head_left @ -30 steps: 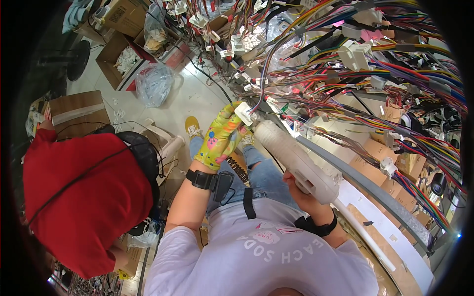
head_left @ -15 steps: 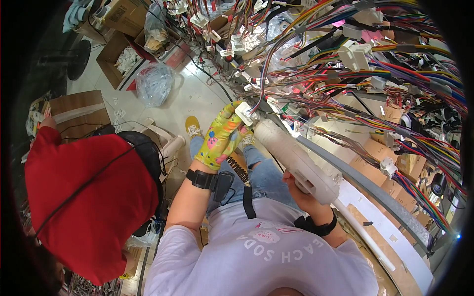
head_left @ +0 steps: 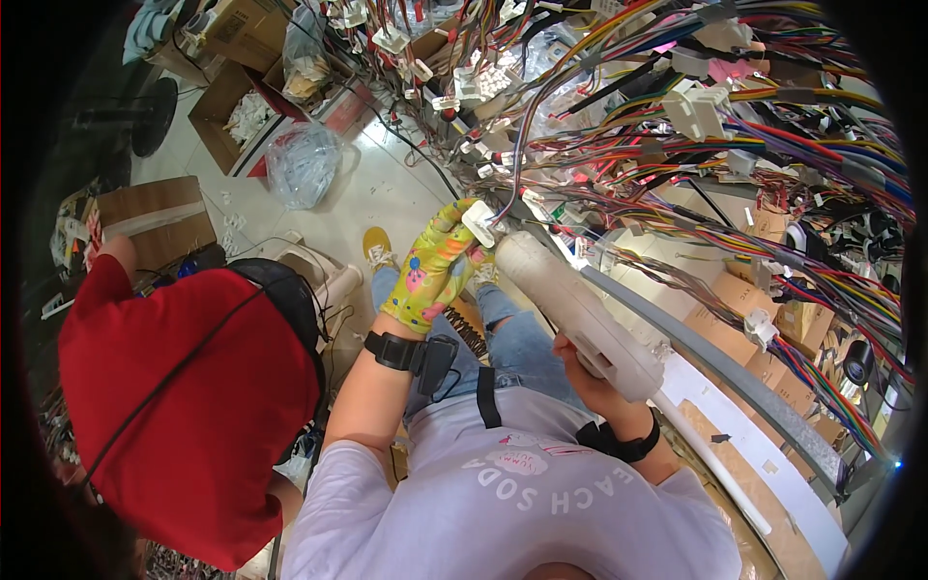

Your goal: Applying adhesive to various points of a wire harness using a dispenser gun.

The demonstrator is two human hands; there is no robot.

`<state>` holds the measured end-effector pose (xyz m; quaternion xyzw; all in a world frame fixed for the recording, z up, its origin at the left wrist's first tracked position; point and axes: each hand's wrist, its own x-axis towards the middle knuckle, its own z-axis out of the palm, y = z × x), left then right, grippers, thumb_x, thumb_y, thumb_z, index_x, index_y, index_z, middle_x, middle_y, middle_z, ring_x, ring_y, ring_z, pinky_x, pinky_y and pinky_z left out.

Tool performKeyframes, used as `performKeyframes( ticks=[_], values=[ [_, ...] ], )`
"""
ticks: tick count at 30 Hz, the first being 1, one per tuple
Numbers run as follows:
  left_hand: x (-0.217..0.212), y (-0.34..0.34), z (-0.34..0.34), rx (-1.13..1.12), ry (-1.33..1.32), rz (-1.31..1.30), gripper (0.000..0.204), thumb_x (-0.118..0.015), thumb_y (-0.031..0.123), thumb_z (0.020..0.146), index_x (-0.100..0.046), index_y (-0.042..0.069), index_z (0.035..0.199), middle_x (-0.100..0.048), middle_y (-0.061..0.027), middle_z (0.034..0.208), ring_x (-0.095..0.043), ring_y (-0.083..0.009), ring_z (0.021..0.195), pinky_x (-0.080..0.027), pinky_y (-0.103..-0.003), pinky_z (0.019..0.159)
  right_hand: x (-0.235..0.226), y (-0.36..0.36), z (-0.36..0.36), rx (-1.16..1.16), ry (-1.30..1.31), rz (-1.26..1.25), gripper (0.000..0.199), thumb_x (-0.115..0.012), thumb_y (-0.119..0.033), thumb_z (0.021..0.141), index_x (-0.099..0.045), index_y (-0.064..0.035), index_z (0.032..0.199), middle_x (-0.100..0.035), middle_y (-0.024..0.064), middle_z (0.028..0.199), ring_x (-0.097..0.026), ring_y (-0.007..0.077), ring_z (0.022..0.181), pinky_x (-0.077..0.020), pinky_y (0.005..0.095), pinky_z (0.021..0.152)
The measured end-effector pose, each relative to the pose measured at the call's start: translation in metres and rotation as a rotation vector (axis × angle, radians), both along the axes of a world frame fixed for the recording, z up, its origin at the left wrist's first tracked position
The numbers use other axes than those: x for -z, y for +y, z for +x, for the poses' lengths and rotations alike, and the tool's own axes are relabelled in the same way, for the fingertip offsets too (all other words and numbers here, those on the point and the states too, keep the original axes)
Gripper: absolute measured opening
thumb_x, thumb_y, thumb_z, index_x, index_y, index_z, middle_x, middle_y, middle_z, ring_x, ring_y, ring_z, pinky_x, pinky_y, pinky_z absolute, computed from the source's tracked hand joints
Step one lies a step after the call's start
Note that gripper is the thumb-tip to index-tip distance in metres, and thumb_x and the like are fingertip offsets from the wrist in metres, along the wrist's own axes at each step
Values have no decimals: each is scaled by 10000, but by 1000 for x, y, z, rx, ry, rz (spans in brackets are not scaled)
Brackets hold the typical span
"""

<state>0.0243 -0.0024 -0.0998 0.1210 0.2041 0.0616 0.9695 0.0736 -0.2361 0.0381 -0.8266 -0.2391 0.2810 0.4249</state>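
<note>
The co-worker in red (head_left: 198, 406) has shifted closer to the person's left arm over the last second, while the person's two hands have barely stirred. The left hand (head_left: 433, 275), in a yellow patterned glove, pinches a white connector (head_left: 478, 222), its wires rising toward the coloured wire bundles (head_left: 773, 145). The right hand (head_left: 601, 391) grips a pale gun-shaped tool (head_left: 570, 304), its front end just beside the connector. Pale lettering and a pink design run across the shirt (head_left: 527, 512); print on the upper cardboard box (head_left: 253, 37) is too small to read. The tool covers part of the right fingers, and I can't tell whether its tip touches the connector.
</note>
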Motion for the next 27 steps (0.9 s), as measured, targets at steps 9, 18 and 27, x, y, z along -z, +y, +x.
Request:
performKeyframes(
  ticks=[9,18,27],
  values=[
    [-12,-1,6,-21,-4,32,332,-625,105,917,-566,73,1241,-605,-39,1107,-566,-110,910,-470,-221,726,4,-3,-1,15,11,2,223,-677,-21,766,-655,-34,988,-654,124,872,-671,273,762,-528,325,672],
    [-5,4,3,35,88,104,343,-639,112,901,-563,110,1236,-606,-27,1130,-586,-172,1036,-462,-290,903,-1,-5,1,-7,-6,-17,227,-685,-19,760,-657,-31,985,-656,124,858,-671,276,749,-526,325,659],
    [-1,2,9,18,63,5,364,-624,93,908,-537,68,1261,-598,-69,1170,-580,-193,1080,-459,-319,958,-2,-1,3,-24,-8,-8,212,-663,-7,756,-663,-39,966,-656,114,849,-669,272,755,-524,329,662]
  ],
)
